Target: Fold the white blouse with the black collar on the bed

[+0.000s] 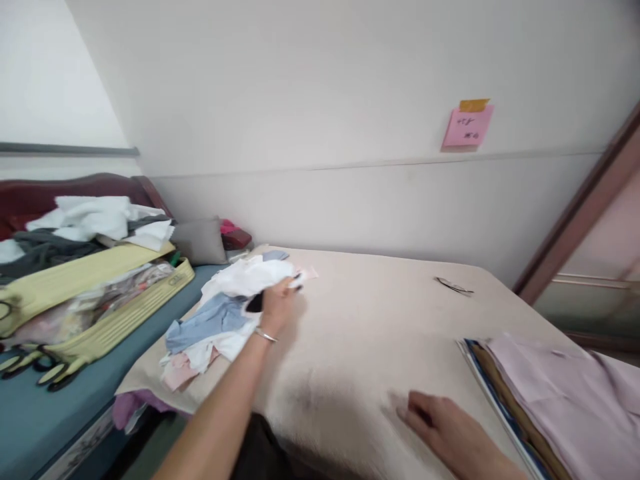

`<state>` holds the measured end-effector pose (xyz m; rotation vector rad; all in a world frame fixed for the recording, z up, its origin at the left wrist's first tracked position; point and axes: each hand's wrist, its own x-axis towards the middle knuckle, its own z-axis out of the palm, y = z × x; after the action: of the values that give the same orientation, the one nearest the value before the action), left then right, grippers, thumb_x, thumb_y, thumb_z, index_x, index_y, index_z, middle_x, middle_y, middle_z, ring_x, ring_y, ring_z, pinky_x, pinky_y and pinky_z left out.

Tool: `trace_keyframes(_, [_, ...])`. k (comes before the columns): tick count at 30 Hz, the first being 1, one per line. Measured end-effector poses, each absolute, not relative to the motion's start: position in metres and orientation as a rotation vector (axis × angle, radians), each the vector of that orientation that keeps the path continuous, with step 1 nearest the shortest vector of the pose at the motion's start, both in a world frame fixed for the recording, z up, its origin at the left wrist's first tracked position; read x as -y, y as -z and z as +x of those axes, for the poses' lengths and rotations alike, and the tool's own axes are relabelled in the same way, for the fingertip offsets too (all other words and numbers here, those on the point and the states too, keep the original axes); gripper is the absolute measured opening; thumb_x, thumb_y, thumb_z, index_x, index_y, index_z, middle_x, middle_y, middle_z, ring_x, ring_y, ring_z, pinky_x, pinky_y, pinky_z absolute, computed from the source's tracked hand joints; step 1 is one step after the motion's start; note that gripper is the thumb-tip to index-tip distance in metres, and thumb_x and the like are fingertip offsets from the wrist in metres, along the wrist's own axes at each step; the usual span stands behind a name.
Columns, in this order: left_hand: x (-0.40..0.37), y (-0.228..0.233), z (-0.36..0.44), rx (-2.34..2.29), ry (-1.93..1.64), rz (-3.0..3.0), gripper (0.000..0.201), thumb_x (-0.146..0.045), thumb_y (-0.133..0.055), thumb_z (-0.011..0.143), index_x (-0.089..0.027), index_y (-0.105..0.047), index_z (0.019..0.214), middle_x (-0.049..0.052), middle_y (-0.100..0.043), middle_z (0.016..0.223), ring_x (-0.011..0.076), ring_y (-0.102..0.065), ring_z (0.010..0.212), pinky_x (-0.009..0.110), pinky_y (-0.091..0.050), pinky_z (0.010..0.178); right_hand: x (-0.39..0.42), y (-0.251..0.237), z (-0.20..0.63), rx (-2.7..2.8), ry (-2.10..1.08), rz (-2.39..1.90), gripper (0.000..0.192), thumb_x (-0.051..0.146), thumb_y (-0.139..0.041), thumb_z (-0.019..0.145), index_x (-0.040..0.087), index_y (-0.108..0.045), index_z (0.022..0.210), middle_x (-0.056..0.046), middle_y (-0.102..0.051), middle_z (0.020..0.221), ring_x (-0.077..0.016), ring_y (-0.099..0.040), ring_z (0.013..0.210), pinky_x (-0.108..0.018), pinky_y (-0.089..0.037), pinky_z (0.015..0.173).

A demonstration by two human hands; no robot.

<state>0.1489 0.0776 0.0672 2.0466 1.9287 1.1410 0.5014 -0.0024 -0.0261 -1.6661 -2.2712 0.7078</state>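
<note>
Fabric scraps [220, 320] piled at the bed's [350, 347] left edge; my left hand [278, 301] is closed on the white piece on top, right hand [440, 420] rests flat and empty near the front edge. I'd lift one piece cleanly, bracing with the right.

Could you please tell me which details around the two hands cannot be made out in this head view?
- Left hand: its fingertips sink into the pile of cloth scraps, so the grip is hidden.
- Right hand: motion blur hides any contact with the table.
- Pink note: writing too small.
- Stacked fabric: cut by the right edge.
</note>
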Motion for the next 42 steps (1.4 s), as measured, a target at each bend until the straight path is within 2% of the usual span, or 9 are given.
trace_keyframes(4, [-0.059, -0.048, 0.256, -1.270, -0.982, 2.187, 0.024, -0.028, -0.057, 0.093, -0.021, -0.072, 0.110, 0.002, -0.074, 0.090, 0.0174, -0.067, 0.085, 0.027, -0.049, 0.082, -0.060, 0.019, 0.505, 1.943, -0.796, -1.603, 0.047, 0.056, -0.034, 0.095, 0.023, -0.055, 0.071, -0.005, -0.068, 0.073, -0.0198, -0.064, 0.069, -0.027, -0.042, 0.063])
trace_keyframes(7, [-0.044, -0.016, 0.275, -0.902, -0.841, 2.097, 0.052, -0.038, -0.074, 0.081, -0.023, -0.063, 0.130, 0.007, -0.071, 0.122, 0.0221, -0.067, 0.108, 0.031, -0.050, 0.095, -0.077, 0.046, 0.528, 1.881, -0.592, -1.841, 0.036, 0.044, -0.037, 0.094, 0.022, -0.057, 0.075, -0.006, -0.067, 0.071, -0.0213, -0.064, 0.069, -0.028, -0.039, 0.060])
trace_keyframes(11, [-0.065, 0.013, 0.227, -1.417, -0.715, 2.038, 0.020, -0.030, -0.058, 0.091, -0.021, -0.072, 0.101, 0.006, -0.076, 0.098, 0.0209, -0.069, 0.090, 0.034, -0.051, 0.086, -0.081, 0.062, 0.546, 2.012, -0.204, -2.090, 0.029, 0.038, -0.040, 0.099, 0.021, -0.059, 0.085, -0.007, -0.068, 0.073, -0.0225, -0.065, 0.070, -0.029, -0.032, 0.059])
trace_keyframes(17, [-0.081, 0.013, 0.215, -1.435, -0.494, 2.158, 0.023, -0.045, -0.068, 0.085, -0.022, -0.067, 0.089, 0.002, -0.071, 0.091, 0.0193, -0.065, 0.084, 0.031, -0.048, 0.080, -0.094, 0.060, 0.539, 2.032, -0.081, -1.966, 0.023, 0.037, -0.044, 0.099, 0.019, -0.058, 0.098, -0.009, -0.069, 0.093, -0.0213, -0.066, 0.078, -0.030, -0.040, 0.068])
trace_keyframes(22, [-0.043, 0.048, 0.273, -1.089, -0.340, 2.515, 0.077, -0.051, -0.082, 0.067, -0.020, -0.053, 0.131, 0.013, -0.061, 0.125, 0.0329, -0.056, 0.114, 0.050, -0.039, 0.106, -0.103, 0.083, 0.528, 2.035, -0.018, -1.889, 0.043, 0.041, -0.051, 0.097, 0.012, -0.050, 0.129, -0.019, -0.062, 0.123, -0.0303, -0.058, 0.115, -0.038, -0.043, 0.093])
trace_keyframes(26, [-0.028, 0.072, 0.289, -1.157, -0.217, 2.719, 0.065, -0.015, -0.056, 0.085, -0.014, -0.037, 0.147, 0.018, -0.056, 0.131, 0.0338, -0.048, 0.127, 0.058, -0.021, 0.117, -0.115, 0.096, 0.531, 1.913, -0.170, -1.940, 0.073, 0.050, -0.058, 0.091, 0.006, -0.036, 0.145, -0.023, -0.057, 0.134, -0.0355, -0.052, 0.124, -0.043, -0.039, 0.099])
trace_keyframes(31, [-0.042, 0.053, 0.275, -1.249, -0.298, 2.444, 0.033, -0.012, -0.040, 0.094, -0.017, -0.057, 0.122, 0.012, -0.066, 0.109, 0.0262, -0.061, 0.100, 0.042, -0.045, 0.095, -0.116, 0.084, 0.533, 1.782, -0.467, -1.945, 0.032, 0.045, -0.055, 0.089, 0.017, -0.062, 0.103, -0.008, -0.068, 0.084, -0.0238, -0.062, 0.080, -0.031, -0.040, 0.071])
trace_keyframes(34, [-0.055, 0.031, 0.254, -1.157, -0.430, 2.050, 0.029, -0.034, -0.041, 0.102, -0.018, -0.064, 0.103, 0.006, -0.069, 0.091, 0.0208, -0.062, 0.082, 0.032, -0.048, 0.077, -0.108, 0.070, 0.529, 1.850, -0.539, -1.745, 0.028, 0.041, -0.048, 0.091, 0.022, -0.052, 0.071, 0.001, -0.055, 0.061, -0.0168, -0.052, 0.063, -0.028, -0.033, 0.063])
trace_keyframes(42, [-0.083, 0.001, 0.183, -1.102, -0.818, 1.074, 0.037, -0.050, -0.072, 0.082, -0.014, -0.074, 0.091, 0.007, -0.074, 0.086, 0.0235, -0.067, 0.080, 0.034, -0.052, 0.080, -0.112, 0.058, 0.575, 1.649, -0.592, -1.938, 0.033, 0.044, -0.044, 0.091, 0.020, -0.057, 0.074, -0.001, -0.056, 0.063, -0.0176, -0.052, 0.061, -0.027, -0.035, 0.056])
